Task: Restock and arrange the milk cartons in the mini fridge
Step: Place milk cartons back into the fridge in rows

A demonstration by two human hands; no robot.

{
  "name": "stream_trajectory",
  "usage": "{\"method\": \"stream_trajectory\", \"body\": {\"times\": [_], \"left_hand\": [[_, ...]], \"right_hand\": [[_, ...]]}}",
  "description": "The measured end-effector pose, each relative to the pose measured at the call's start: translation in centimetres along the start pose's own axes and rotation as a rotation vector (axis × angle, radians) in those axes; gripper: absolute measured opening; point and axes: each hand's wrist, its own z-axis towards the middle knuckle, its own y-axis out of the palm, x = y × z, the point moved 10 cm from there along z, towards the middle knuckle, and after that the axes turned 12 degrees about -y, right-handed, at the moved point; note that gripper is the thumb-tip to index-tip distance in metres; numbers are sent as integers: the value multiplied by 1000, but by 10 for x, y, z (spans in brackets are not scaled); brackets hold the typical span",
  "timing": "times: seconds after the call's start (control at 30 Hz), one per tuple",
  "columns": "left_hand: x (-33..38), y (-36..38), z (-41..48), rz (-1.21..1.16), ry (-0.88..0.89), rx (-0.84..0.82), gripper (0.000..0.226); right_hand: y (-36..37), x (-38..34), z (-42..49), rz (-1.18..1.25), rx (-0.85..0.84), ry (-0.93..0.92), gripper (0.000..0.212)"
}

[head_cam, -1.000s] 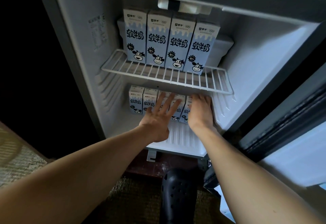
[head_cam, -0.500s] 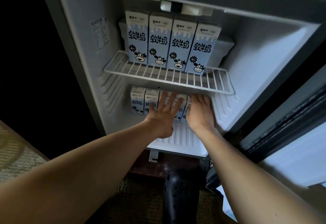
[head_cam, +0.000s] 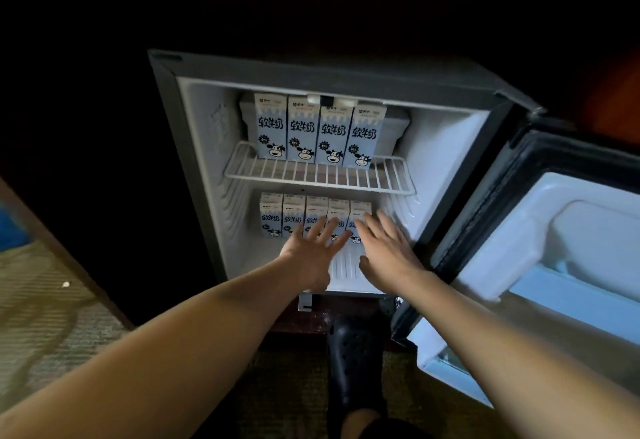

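The mini fridge (head_cam: 311, 70) stood open in front of me, low on the floor, with its door (head_cam: 561, 231) swung out to my right. A white wire shelf (head_cam: 318, 175) split the inside. On it stood the upper row of milk cartons (head_cam: 317, 134), four upright with their cow faces forward; the rightmost one looked slightly turned. On the fridge floor stood the lower row of milk cartons (head_cam: 282, 217), five side by side and set well back.

My left hand (head_cam: 310, 258) was in front of the middle of that lower row, its grip spread wide and holding nothing. My right hand (head_cam: 388, 251) was at the row's right end, its grip also spread and empty. I could not tell whether my fingertips touched the cartons.

I judged the step to be squaring up the lower row. To do it well, I would press with flat fingers evenly across the fronts, low on each carton so none tipped backward. My right palm would close any gap from the side, keeping the faces flush and forward.
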Motion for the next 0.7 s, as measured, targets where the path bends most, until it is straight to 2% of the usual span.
{"method": "stream_trajectory", "body": {"times": [0.13,0.37,0.5,0.7], "left_hand": [[7,-36,-44,48,45,90,87],[4,-94,-140,-51,49,157,80],[3,-119,-195,-145,47,165,78],[19,-171,-263,-256,98,292,75]], "right_hand": [[-27,-12,-41,80,-103,23,67],[-95,-49,-114,107,-60,29,61],[-137,-72,-149,195,22,45,59],[-200,-90,-225,296,253,139,53]]}}
